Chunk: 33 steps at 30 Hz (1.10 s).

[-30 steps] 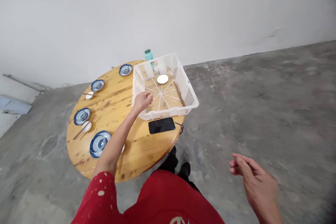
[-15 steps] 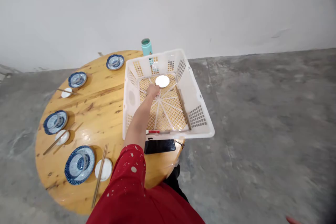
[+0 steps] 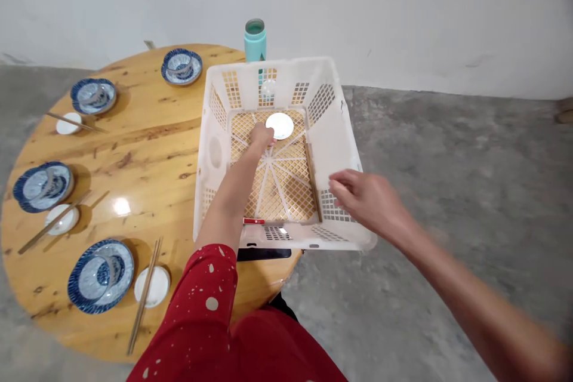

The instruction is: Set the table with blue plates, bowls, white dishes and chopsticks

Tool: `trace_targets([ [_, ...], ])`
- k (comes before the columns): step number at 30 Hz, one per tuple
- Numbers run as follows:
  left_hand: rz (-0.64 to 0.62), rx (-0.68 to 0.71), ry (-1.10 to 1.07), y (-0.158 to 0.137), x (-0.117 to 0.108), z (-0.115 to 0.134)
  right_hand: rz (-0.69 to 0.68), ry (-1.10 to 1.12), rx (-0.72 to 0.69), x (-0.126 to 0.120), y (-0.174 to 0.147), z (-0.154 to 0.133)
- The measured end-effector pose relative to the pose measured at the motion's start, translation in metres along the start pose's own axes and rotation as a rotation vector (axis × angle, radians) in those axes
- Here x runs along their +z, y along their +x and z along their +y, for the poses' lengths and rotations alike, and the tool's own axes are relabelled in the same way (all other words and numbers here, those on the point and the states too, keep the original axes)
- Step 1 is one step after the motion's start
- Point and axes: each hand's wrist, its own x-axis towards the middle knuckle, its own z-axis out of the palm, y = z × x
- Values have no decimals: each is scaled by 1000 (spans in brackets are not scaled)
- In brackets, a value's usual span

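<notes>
1. Round wooden table (image 3: 147, 149), left half of view, w/ four place settings along rim from 12 to 7 o'clock.
2. Far-left: blue-patterned plate (image 3: 43, 185) w/ bowl on it, small white dish (image 3: 61, 219) just beside at 5 o'clock, chopsticks (image 3: 54, 222) laid across dish.
3. Near setting at 7 o'clock of table: blue plate (image 3: 101, 276), white saucer (image 3: 153, 285) just beside at 3 o'clock, chopstick pair (image 3: 144, 293) over it.
4. Two more blue plates at far rim (image 3: 93, 95) and (image 3: 181, 65).
5. White plastic basket (image 3: 210, 155) on table at 3 o'clock edge, overhanging rim; lattice floor.
6. Left hand (image 3: 261, 135) inside basket, fingers curled together, tips touching edge of small white plate (image 3: 280, 125) at far end of basket floor; grip not clear, can't tell if pinched.
7. Teal cup (image 3: 255, 39) behind basket at 12 o'clock.
8. Loose chopsticks (image 3: 312, 182) along basket's right inner wall.
9. Black phone (image 3: 264, 254) under basket's near edge, mostly hidden.
10. Right hand (image 3: 369, 203) at basket's right rim, fingers loosely bent, slightly apart, holding nothing; contact w/ rim unclear, blurred.
</notes>
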Motion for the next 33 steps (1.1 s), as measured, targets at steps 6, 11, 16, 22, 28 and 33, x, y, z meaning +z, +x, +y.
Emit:
trace_targets([
  [6, 27, 315, 109, -15, -43, 13, -286, -399, 159, 81, 76, 0],
  [11, 17, 550, -81, -79, -103, 15, -245, -445, 159, 110, 88, -1],
  [16, 51, 555, -248, -147, -151, -24, -151, -458, 196, 119, 98, 2],
  [22, 115, 490, -300, -183, -180, -74, -161, -441, 272, 122, 106, 3],
  [28, 137, 527, -306, -207, -186, -91, -169, -466, 283, 120, 111, 2],
  [33, 126, 517, -297, -219, -181, -89, -140, -475, 304, 118, 109, 4],
])
